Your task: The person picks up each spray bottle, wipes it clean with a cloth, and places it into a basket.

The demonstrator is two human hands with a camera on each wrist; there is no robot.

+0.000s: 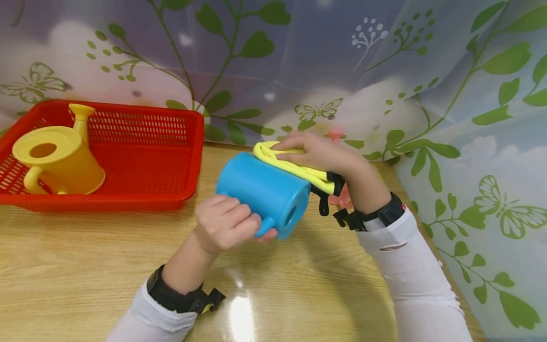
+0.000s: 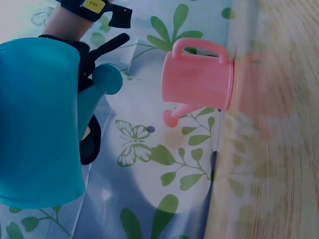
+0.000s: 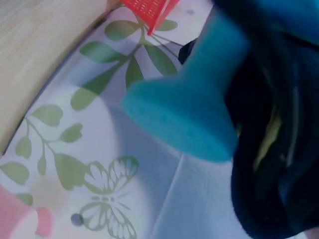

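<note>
A blue watering can [image 1: 260, 190] is held tilted over the table, its round opening facing lower right. My left hand [image 1: 226, 223] grips it by the handle. Against its upper side my right hand [image 1: 316, 152] holds a folded yellow cloth [image 1: 295, 170] with black ends and a small loop. The can's spout is hidden in the head view, but its round sprinkler head [image 3: 179, 119] shows in the right wrist view beside the dark part of the cloth. In the left wrist view, the can's blue body [image 2: 37, 124] fills the left side.
A red basket [image 1: 194, 161] stands at the left with a yellow watering can [image 1: 81, 166] inside. A pink watering can [image 2: 197, 79] stands at the back of the wooden table [image 1: 128, 266], partly behind my right arm. Patterned curtain cloth [image 1: 265, 61] hangs along the back and right.
</note>
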